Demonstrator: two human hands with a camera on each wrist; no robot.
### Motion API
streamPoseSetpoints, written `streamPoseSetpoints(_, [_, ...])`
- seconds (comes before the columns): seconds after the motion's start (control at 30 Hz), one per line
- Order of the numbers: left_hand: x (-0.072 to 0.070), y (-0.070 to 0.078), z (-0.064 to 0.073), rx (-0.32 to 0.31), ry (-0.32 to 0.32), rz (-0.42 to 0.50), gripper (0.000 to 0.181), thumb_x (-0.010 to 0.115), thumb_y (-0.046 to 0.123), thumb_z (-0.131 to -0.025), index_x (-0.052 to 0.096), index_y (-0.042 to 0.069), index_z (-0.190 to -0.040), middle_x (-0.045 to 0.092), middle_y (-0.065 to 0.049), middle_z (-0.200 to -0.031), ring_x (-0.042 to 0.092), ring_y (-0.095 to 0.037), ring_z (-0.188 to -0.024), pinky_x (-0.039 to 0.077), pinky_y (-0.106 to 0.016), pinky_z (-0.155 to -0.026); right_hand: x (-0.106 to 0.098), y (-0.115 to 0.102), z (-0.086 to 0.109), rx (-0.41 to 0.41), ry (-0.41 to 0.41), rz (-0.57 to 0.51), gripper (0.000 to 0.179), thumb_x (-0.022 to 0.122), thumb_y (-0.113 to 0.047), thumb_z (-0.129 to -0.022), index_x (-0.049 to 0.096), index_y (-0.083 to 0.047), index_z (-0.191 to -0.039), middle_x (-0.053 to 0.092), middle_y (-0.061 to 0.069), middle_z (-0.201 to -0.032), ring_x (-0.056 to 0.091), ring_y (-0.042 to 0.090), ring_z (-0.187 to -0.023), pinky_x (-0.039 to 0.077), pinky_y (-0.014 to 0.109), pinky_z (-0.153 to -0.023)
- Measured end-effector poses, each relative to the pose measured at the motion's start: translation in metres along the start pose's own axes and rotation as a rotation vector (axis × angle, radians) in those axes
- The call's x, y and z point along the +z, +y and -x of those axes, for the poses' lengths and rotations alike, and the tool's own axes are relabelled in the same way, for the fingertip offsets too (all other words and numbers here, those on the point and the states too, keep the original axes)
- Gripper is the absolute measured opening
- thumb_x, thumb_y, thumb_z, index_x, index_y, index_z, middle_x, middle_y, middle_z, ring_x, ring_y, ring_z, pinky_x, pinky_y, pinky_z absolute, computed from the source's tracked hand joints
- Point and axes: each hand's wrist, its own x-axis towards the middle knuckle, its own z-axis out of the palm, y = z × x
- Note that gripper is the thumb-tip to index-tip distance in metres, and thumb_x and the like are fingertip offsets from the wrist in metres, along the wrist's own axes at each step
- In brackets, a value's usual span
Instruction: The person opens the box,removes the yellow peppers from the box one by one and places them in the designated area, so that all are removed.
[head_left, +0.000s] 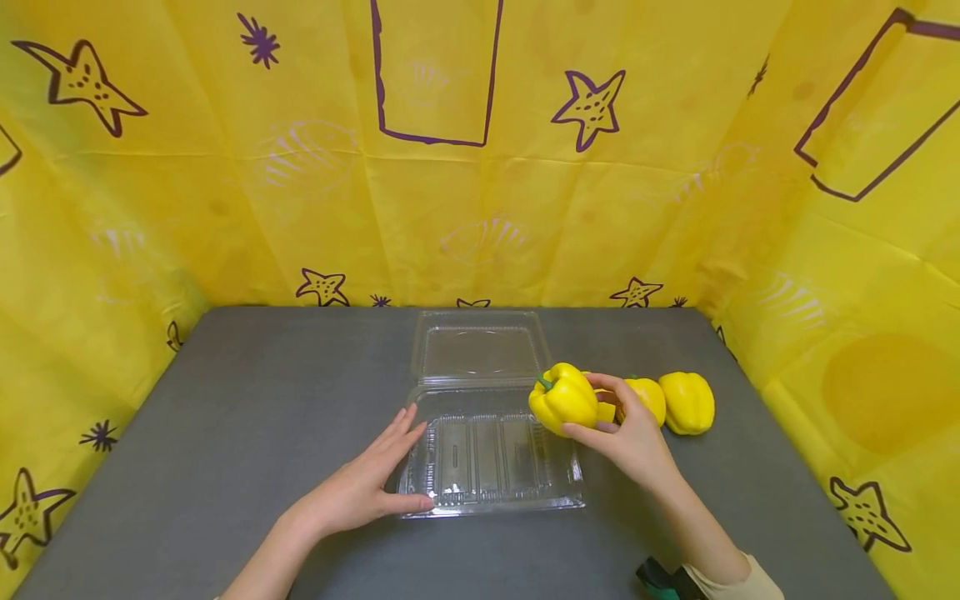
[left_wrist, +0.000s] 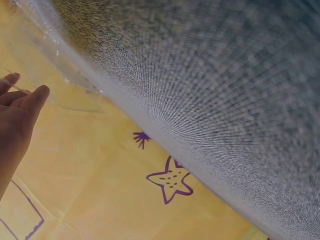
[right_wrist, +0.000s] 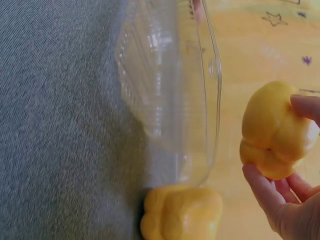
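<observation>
A yellow bell pepper (head_left: 562,402) with a green stem is held in my right hand (head_left: 633,442), above the right rim of a clear plastic container (head_left: 487,458). In the right wrist view, thumb and fingers grip the pepper (right_wrist: 272,130), its lobed bottom showing. The container's base lies on the table, its hinged lid (head_left: 483,350) folded back behind it. Against the base's left side rests my left hand (head_left: 352,487), fingers fairly straight and thumb at the front left corner. The left wrist view shows this hand (left_wrist: 17,117) at the clear rim.
More yellow peppers stand right of the container, one at the far right (head_left: 687,403) and another (head_left: 648,398) partly behind my right hand. The table (head_left: 225,450) is grey. Yellow patterned cloth (head_left: 480,208) encloses its back and sides. A dark object (head_left: 660,579) shows by the right sleeve.
</observation>
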Motion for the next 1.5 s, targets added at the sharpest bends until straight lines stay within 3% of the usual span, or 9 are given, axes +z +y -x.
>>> streamPoseSetpoints(0.27, [0.001,-0.001,0.0,0.007,-0.003,0.012,0.103,0.07,0.062,-0.079,0.026,0.008,-0.154,0.005,-0.009,-0.163,0.004,-0.026,-0.148,0.025,-0.056,-0.111,-0.012,0.005,0.004,0.036,0.026,0.027,0.073,0.086,-0.029,-0.075,0.047,-0.012,-0.134,0.047,0.008,-0.131,0.051,0.026,-0.116,0.052,0.022,-0.083])
streamPoseSetpoints(0.6, [0.003,-0.001,0.002,0.003,0.0,0.016,0.101,0.072,0.058,-0.08,0.026,0.007,-0.154,0.004,-0.008,-0.163,0.004,-0.027,-0.148,0.025,-0.058,-0.11,-0.024,0.012,0.007,0.053,0.052,0.045,0.072,0.084,-0.028,-0.078,0.045,-0.008,-0.136,0.047,0.01,-0.131,0.05,0.027,-0.117,0.051,0.022,-0.084])
streamPoseSetpoints(0.8, [0.002,0.0,0.002,-0.001,-0.002,0.016,0.101,0.071,0.058,-0.08,0.026,0.007,-0.154,0.004,-0.007,-0.163,0.003,-0.027,-0.148,0.025,-0.058,-0.11,-0.034,0.014,0.008,0.072,0.08,0.079,0.072,0.082,-0.031,-0.08,0.044,-0.01,-0.138,0.048,0.01,-0.133,0.047,0.025,-0.12,0.048,0.014,-0.083])
streamPoseSetpoints(0.93, [0.001,-0.001,0.002,0.0,-0.001,0.01,0.102,0.068,0.063,-0.079,0.026,0.009,-0.155,0.004,-0.007,-0.163,0.003,-0.027,-0.148,0.025,-0.057,-0.11,-0.042,0.013,0.01,0.092,0.114,0.076,0.074,0.082,-0.032,-0.08,0.043,-0.011,-0.14,0.046,0.008,-0.135,0.046,0.022,-0.119,0.047,0.013,-0.08])
streamPoseSetpoints(1.17, [0.001,-0.001,0.001,0.004,0.002,0.007,0.103,0.067,0.065,-0.079,0.026,0.009,-0.155,0.004,-0.007,-0.163,0.004,-0.027,-0.148,0.025,-0.057,-0.11,-0.056,0.019,0.013,0.101,0.204,0.163,0.072,0.081,-0.037,-0.08,0.046,-0.013,-0.138,0.048,0.002,-0.134,0.047,0.009,-0.111,0.044,0.012,-0.08])
streamPoseSetpoints(1.5, [0.002,-0.003,0.001,0.01,0.002,0.001,0.102,0.066,0.065,-0.08,0.027,0.008,-0.154,0.004,-0.006,-0.163,0.004,-0.026,-0.148,0.027,-0.058,-0.109,-0.076,0.027,0.016,0.102,0.258,0.181,0.072,0.081,-0.033,-0.081,0.046,-0.012,-0.139,0.049,0.001,-0.13,0.046,0.001,-0.105,0.044,0.011,-0.075])
